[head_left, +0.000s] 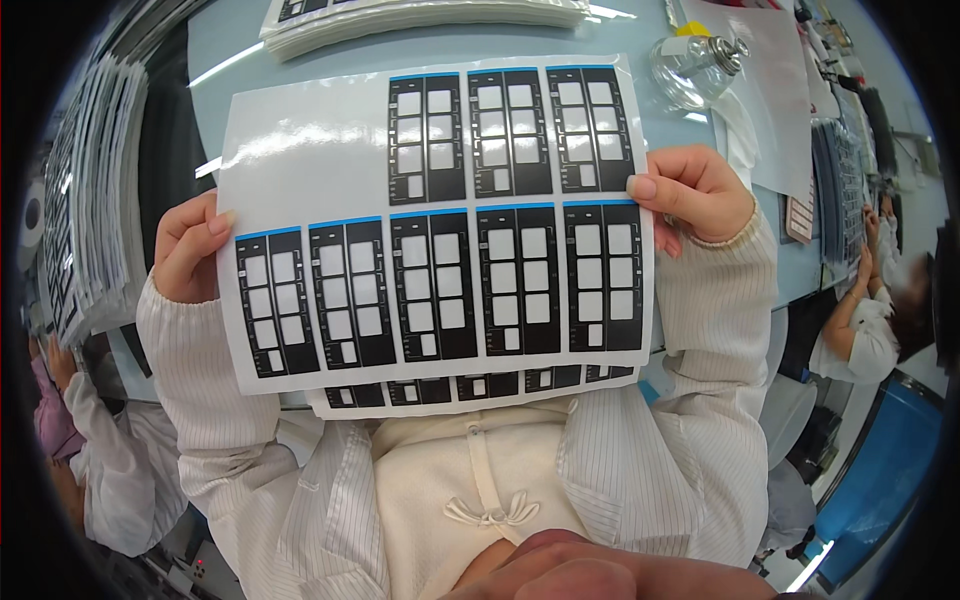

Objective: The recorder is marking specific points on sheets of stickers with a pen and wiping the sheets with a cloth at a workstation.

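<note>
Held sheet: a glossy white rectangular sheet (435,206) printed with black panels, blue-topped and white-windowed, spans the gap between both hands' fingers.
Left hand (190,245): thumb in front, other fingers curled at the edge, pinching the sheet's left side.
Right hand (705,195): thumb in front, pinching the right edge a little higher, its tip just beside a top-row panel.
Panel rows: three above, five below; the bare, shiny patch lies above and right of the left fingers.
Lower sheet: a second white sheet with black panels (475,388) shows below both sets of fingers; whether it touches the first is unclear.
Beyond the fingers: a white stack of flat sheets (430,30) and a clear round glass bottle with metal top (695,75) stand on the pale blue-grey surface (228,40).
Good handling: a light, even pull at both edges should keep it flat; harder pinching could crease it, and a slight tilt may shift the glare.
</note>
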`<state>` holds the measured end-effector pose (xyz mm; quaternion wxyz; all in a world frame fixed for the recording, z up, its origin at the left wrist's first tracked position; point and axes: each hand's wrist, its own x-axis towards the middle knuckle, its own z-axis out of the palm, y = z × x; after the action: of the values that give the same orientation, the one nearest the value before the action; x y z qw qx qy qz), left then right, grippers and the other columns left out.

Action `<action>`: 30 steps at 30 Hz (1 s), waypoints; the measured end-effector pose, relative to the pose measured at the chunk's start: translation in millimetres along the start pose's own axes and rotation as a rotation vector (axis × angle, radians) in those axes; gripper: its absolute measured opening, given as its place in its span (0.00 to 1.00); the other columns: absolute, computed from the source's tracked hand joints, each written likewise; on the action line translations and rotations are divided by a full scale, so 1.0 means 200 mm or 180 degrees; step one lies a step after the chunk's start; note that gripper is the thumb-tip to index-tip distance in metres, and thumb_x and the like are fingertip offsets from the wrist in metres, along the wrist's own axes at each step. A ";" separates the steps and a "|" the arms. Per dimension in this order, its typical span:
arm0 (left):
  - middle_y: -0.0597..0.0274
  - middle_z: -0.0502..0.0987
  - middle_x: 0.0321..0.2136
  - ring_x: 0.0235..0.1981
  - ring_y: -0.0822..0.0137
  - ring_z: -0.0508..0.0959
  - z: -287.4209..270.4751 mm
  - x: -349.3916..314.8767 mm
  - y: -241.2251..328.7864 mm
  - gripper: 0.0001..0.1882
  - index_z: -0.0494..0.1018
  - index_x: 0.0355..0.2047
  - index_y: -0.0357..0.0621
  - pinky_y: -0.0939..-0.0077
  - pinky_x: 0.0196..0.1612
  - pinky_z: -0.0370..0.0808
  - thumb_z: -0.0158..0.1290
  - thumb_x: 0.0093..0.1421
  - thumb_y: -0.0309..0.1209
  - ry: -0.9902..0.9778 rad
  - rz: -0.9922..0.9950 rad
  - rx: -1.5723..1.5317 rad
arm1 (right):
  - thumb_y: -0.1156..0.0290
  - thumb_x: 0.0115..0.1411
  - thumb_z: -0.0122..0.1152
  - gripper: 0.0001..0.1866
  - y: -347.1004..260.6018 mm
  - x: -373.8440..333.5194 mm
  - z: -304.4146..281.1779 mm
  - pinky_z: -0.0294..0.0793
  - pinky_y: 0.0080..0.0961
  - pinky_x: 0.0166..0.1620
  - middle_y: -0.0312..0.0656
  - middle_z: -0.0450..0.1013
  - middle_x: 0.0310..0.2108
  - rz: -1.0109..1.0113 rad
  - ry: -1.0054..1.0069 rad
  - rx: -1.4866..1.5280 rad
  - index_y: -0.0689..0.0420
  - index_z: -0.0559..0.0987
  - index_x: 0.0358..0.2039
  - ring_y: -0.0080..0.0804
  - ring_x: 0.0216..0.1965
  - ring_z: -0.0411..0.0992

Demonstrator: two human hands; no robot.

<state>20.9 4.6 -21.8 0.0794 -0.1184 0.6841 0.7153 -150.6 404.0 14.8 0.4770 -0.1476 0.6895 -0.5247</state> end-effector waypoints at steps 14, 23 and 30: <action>0.62 0.74 0.20 0.20 0.70 0.72 0.03 -0.01 0.01 0.13 0.68 0.15 0.41 0.76 0.28 0.66 0.53 0.51 0.34 0.0000 0.0034 -0.0165 | 0.63 0.59 0.57 0.15 0.01 -0.01 -0.01 0.62 0.11 0.15 0.37 0.70 0.13 0.0072 0.0002 0.0139 0.61 0.75 0.21 0.18 0.11 0.66; 0.61 0.75 0.21 0.20 0.70 0.72 0.02 -0.02 0.02 0.13 0.69 0.14 0.41 0.75 0.27 0.66 0.53 0.50 0.33 0.0079 0.0000 -0.0101 | 0.63 0.59 0.57 0.15 0.00 -0.01 -0.01 0.64 0.11 0.16 0.38 0.71 0.14 0.0125 -0.0060 0.0005 0.61 0.75 0.22 0.18 0.11 0.67; 0.62 0.75 0.20 0.21 0.71 0.72 0.04 -0.02 0.02 0.12 0.71 0.18 0.40 0.76 0.27 0.67 0.54 0.51 0.35 0.0071 -0.0016 0.0000 | 0.65 0.59 0.58 0.13 0.00 0.00 -0.01 0.65 0.12 0.17 0.37 0.72 0.15 0.0057 -0.0126 -0.0058 0.61 0.76 0.22 0.18 0.12 0.67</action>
<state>23.8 11.7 -15.4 0.0735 -0.1281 0.6847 0.7137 -152.6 406.1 14.0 0.4939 -0.1562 0.6859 -0.5111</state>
